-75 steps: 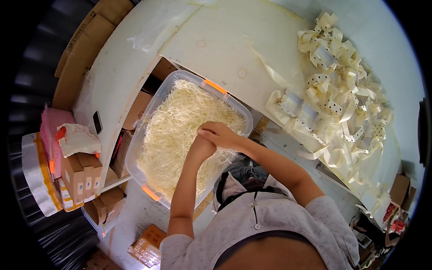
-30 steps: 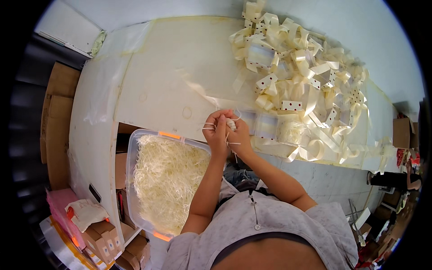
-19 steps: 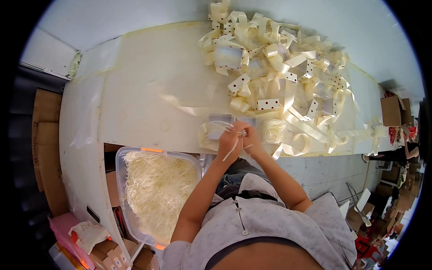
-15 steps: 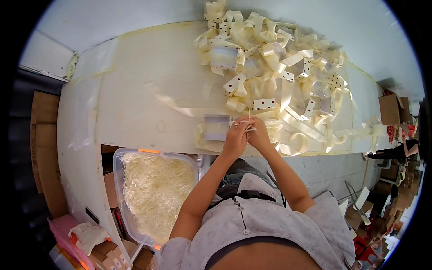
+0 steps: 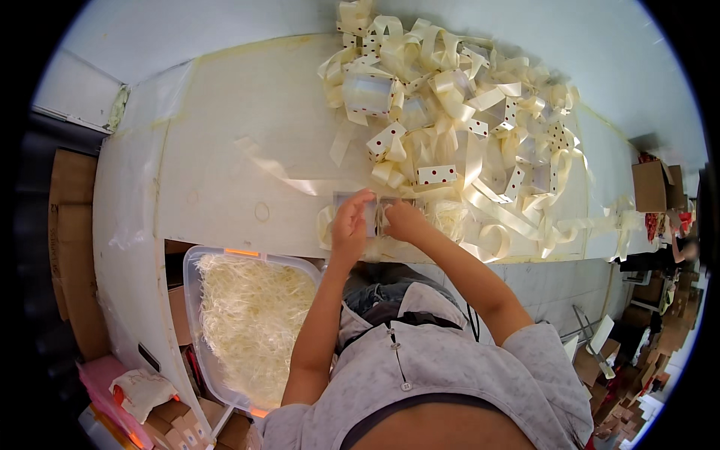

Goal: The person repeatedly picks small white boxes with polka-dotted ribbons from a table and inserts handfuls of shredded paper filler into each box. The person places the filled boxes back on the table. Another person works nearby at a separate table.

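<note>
A small box with a clear grey window (image 5: 343, 204) lies near the table's front edge, with a cream ribbon (image 5: 325, 227) at its left side. Over its window part stands my left hand (image 5: 349, 229), fingers stretched and apart. My right hand (image 5: 407, 222) reaches into the open darker part of the box, its fingers bent and drawn together. What sits between those fingertips is hidden. Just right of that hand rests a small heap of cream shredded paper (image 5: 448, 217).
Several dotted boxes (image 5: 436, 175) and tangled cream ribbons (image 5: 474, 161) cover the table's (image 5: 240, 105) right half. At the lower left, a clear plastic tub (image 5: 193, 300) holds shredded filler (image 5: 251, 330). Cardboard cartons (image 5: 649, 186) and another person (image 5: 664, 256) are at the far right.
My hands were together right of the box, pinching pale strands. They have parted and moved left onto the box, where an open part now shows beside the window.
</note>
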{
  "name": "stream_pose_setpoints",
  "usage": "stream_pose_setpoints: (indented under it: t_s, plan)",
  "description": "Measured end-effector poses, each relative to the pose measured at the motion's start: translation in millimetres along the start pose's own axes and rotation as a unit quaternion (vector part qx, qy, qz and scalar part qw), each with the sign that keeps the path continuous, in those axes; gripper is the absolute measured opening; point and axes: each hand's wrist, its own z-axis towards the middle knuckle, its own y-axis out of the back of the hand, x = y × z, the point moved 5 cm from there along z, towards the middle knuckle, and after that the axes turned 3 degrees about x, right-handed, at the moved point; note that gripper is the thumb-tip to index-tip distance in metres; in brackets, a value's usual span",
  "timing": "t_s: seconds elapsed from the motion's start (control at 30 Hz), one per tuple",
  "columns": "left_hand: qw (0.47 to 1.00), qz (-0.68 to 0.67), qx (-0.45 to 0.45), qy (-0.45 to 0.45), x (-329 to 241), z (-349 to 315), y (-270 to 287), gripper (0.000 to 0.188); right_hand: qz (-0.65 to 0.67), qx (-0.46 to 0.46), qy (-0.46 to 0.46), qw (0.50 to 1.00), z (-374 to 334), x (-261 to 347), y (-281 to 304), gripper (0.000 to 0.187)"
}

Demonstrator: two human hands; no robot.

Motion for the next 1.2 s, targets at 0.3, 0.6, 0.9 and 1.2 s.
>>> stream_pose_setpoints:
  t_s: [0.3, 0.6, 0.9, 1.2]
  plan:
    - [0.998, 0.019, -0.059, 0.011, -16.4, -51.1, 50.4, 0.020, 0.027, 0.049, 0.085, 0.995, -49.9, -1.1, 66.9, 0.021]
    - [0.989, 0.043, -0.117, 0.074, -9.7, -90.8, 72.7, 0.017, -0.132, 0.128, 0.147, 0.972, 17.3, -9.9, -23.7, 0.019]
    - [0.846, 0.398, -0.314, 0.167, 54.8, -235.3, 196.4, 0.025, -0.109, 0.150, 0.134, 0.974, 5.2, 0.0, 13.8, 0.024]
    - [0.651, 0.402, -0.190, 0.616, 179.7, -328.5, 236.8, 0.089, 0.010, 0.038, 0.162, 0.986, -39.9, 7.4, 64.4, 0.025]
